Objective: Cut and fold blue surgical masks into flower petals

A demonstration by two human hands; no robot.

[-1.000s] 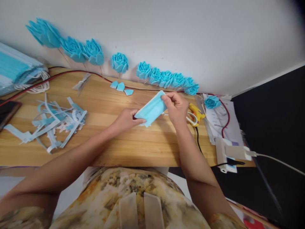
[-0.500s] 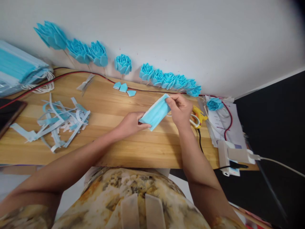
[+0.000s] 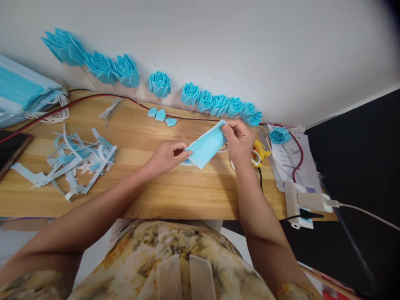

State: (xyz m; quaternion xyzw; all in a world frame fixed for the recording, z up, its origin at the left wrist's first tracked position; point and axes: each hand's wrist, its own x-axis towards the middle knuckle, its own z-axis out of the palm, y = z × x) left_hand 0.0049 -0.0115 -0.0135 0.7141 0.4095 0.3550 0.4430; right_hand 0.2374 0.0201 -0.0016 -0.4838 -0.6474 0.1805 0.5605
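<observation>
A light-blue piece of face mask fabric [image 3: 206, 146] with a white edge is stretched at a slant between both hands above the table. My left hand [image 3: 167, 157] pinches its lower left corner between thumb and fingers. At the upper right end, my right hand [image 3: 240, 137] grips it, thumb on top. White scissors handles [image 3: 256, 158] show partly behind my right wrist, beside a yellow glue gun [image 3: 261, 151]. Three small cut blue pieces [image 3: 160, 115] lie farther back on the table.
Several blue fabric flowers on sticks [image 3: 159, 84] lean along the wall. Cut strips [image 3: 83, 158] are heaped at left, near a pack of masks [image 3: 26, 89] and a dark flat device [image 3: 12, 148]. Papers [image 3: 293, 160] and a power strip [image 3: 292, 204] lie at right; a red-black cable [image 3: 103, 95] crosses behind.
The mask fabric has opened out wider, and part of a layer now shows below its lower edge. My left hand has shifted slightly left, my right hand slightly right and up.
</observation>
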